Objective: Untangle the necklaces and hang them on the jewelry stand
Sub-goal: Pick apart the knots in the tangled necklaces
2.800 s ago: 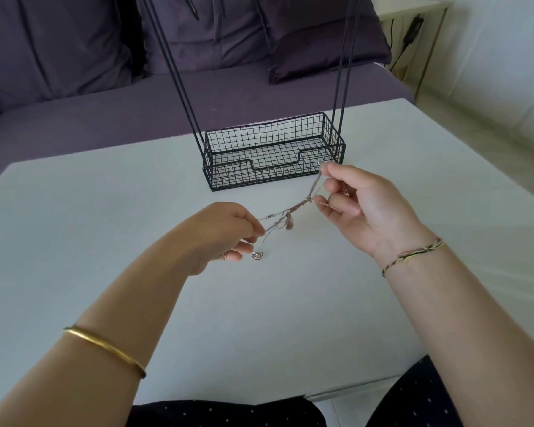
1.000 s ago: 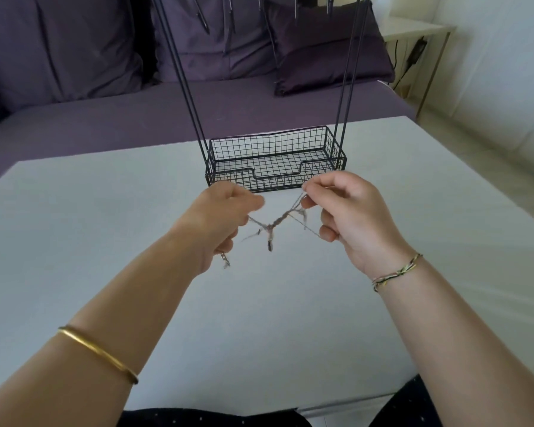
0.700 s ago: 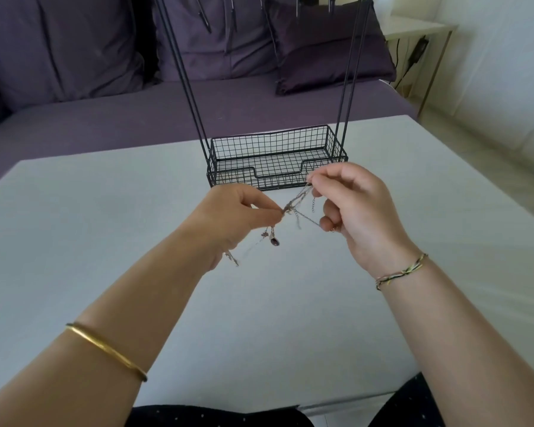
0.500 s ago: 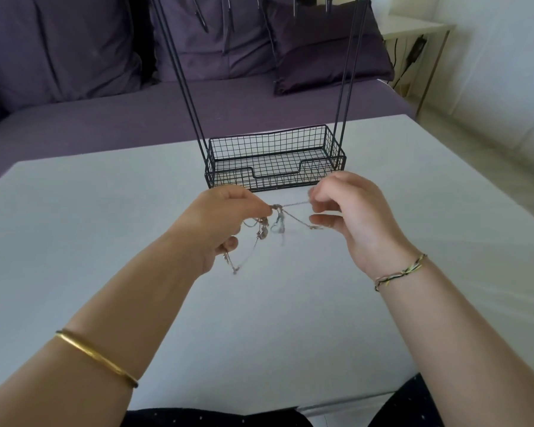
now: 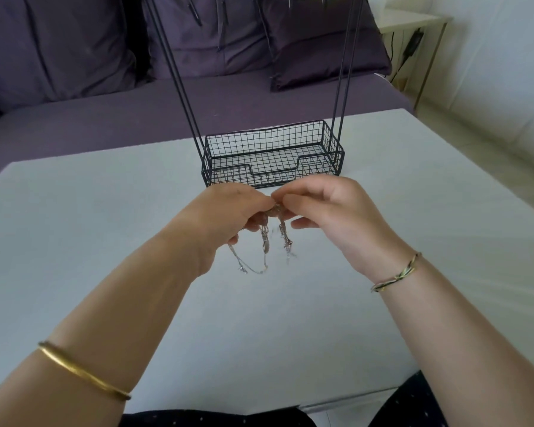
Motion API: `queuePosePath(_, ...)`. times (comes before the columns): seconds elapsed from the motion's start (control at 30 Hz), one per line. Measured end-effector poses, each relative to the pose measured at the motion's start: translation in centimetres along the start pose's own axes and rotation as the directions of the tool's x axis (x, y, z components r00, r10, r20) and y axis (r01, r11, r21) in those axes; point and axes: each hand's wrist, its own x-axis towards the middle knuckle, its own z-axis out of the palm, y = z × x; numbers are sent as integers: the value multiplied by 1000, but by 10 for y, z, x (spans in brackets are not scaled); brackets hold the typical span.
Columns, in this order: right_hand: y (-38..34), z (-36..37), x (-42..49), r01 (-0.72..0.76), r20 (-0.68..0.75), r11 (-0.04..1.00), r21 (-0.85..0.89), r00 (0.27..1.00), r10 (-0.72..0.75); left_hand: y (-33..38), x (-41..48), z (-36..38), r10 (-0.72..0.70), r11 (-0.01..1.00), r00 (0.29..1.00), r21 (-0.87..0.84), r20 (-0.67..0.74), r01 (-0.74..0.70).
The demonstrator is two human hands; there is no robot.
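White table (image 5: 105, 241), black wire jewelry stand (image 5: 272, 158) with basket base upright near its far edge.

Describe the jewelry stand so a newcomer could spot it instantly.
On the white table, just beyond the two hands, stands the jewelry stand: a black wire-mesh basket with thin rods rising out of frame. It is the only black, rigid thing on the table.

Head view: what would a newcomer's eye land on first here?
Two hands meet at the centre, the left hand and right hand pinching a tangle of thin silvery necklaces that dangles above the white table. Just behind them stands the black wire jewelry stand, its basket empty, rods rising out of view.
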Motion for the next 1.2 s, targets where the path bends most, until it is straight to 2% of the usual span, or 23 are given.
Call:
queuePosePath(0.23, -3, 0, -1, 131, 28, 987, -93, 991, -129, 0, -1, 0, 10, 999, 999, 50, -42, -8)
queuePosePath(0.5, 0, 3, 0, 237, 19, 903, -358, 969, -246, 0, -1, 2, 17, 999, 999, 47, -37, -16)
queuePosePath(0.63, 3, 3, 3, 265, 71, 831, -489, 962, -264, 0, -2, 6, 89, 988, 996, 129, -29, -85)
queuePosePath(0.73, 6, 2, 4, 269, 51, 798, -540, 956, -288, 0, -3, 6, 146, 971, 989, 194, -23, -139)
queuePosePath(0.93, 9, 0, 4, 261, 33, 790, -554, 956, -293, 3, -4, 1, 165, 971, 985, 168, 41, -169)
queuePosePath(1.1, 5, 0, 2, 274, 48, 828, -490, 956, -288, 4, -4, -2, 105, 990, 992, 86, 76, -112)
queuePosePath(1.2, 4, 2, 2, 247, 45, 880, -405, 967, -251, 2, -4, -2, 143, 976, 987, 152, 73, -153)
